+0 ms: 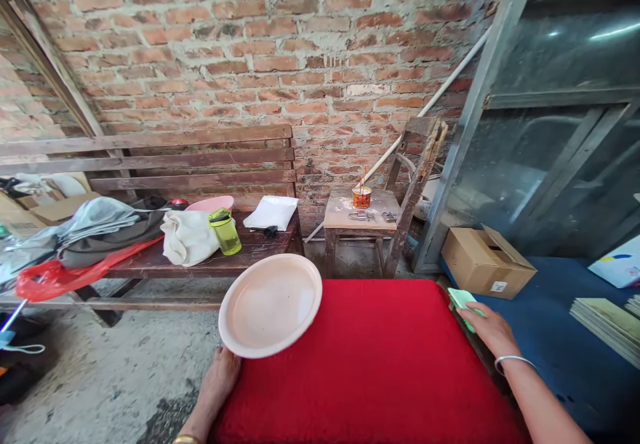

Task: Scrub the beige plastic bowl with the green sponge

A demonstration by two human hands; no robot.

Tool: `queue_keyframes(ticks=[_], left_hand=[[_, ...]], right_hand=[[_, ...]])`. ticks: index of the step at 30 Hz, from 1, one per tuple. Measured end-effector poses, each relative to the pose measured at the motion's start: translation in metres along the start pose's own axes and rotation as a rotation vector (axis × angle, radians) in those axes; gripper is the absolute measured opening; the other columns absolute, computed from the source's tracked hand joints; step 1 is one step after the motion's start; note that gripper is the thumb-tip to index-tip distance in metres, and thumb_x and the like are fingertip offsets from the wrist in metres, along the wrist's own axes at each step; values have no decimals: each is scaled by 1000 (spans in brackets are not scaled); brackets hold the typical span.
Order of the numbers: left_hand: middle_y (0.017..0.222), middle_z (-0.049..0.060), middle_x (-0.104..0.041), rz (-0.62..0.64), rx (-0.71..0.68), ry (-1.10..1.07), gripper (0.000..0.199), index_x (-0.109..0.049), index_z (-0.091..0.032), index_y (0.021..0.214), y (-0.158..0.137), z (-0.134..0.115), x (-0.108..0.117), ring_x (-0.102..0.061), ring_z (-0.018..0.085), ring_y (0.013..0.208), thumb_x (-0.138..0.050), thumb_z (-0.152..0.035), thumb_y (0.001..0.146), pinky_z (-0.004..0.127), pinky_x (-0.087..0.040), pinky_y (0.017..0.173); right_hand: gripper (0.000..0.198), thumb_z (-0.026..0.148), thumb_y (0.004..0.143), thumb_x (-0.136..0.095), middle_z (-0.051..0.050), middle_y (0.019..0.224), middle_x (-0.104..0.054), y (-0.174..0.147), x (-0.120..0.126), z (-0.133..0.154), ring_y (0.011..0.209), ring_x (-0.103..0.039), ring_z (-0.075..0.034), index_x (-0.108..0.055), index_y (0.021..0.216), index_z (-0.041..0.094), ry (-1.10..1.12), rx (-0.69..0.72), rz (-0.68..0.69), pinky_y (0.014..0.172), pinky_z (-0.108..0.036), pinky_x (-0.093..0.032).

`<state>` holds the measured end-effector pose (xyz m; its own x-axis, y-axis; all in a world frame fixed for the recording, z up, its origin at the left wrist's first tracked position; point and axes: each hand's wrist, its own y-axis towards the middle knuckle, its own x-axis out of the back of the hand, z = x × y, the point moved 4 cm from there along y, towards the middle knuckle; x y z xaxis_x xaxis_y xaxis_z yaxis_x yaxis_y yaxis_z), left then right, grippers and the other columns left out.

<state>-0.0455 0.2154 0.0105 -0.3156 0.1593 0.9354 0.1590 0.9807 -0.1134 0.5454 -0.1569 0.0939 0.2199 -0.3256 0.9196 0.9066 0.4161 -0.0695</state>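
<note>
A round pale pink basin is at the far left corner of the red cloth-covered table, reaching past the table's left side. My left hand is at the basin's lower left rim, beside the table edge. Its fingers are hidden, so I cannot tell whether it grips the basin. Over by the table's right edge, my right hand has its fingers closed on a light green flat object; its exact kind is unclear.
A wooden bench at the left bears bags, a green bottle and white paper. A worn chair with a red tin stands by the brick wall. On the blue surface are a cardboard box and stacked sheets.
</note>
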Motion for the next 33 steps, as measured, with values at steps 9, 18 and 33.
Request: queue_keyframes(ticks=[9,18,33], left_hand=[[132,14,-64,47,-128,125,41,-56,-22,130,-31,3,6,-64,32,118,-40,-28,92,45,-45,105],[121,18,-69,24,63,81,45,-51,-18,134,-47,2,5,-67,32,112,-30,-37,99,48,-48,98],[126,22,-66,18,141,20,65,-52,-16,133,-58,-12,21,-65,38,115,-15,-57,99,54,-45,100]], right_hand=[[43,30,74,-63,-9,114,-65,-21,-4,37,107,-63,-26,-73,116,28,-96,187,47,94,-35,-45],[47,47,90,-49,-12,113,-64,-30,14,45,104,-63,-26,-66,127,24,-174,152,31,91,-34,-48],[43,32,87,-48,-25,113,-61,-27,36,28,105,-63,-39,-69,120,13,-283,67,-1,86,-47,-47]])
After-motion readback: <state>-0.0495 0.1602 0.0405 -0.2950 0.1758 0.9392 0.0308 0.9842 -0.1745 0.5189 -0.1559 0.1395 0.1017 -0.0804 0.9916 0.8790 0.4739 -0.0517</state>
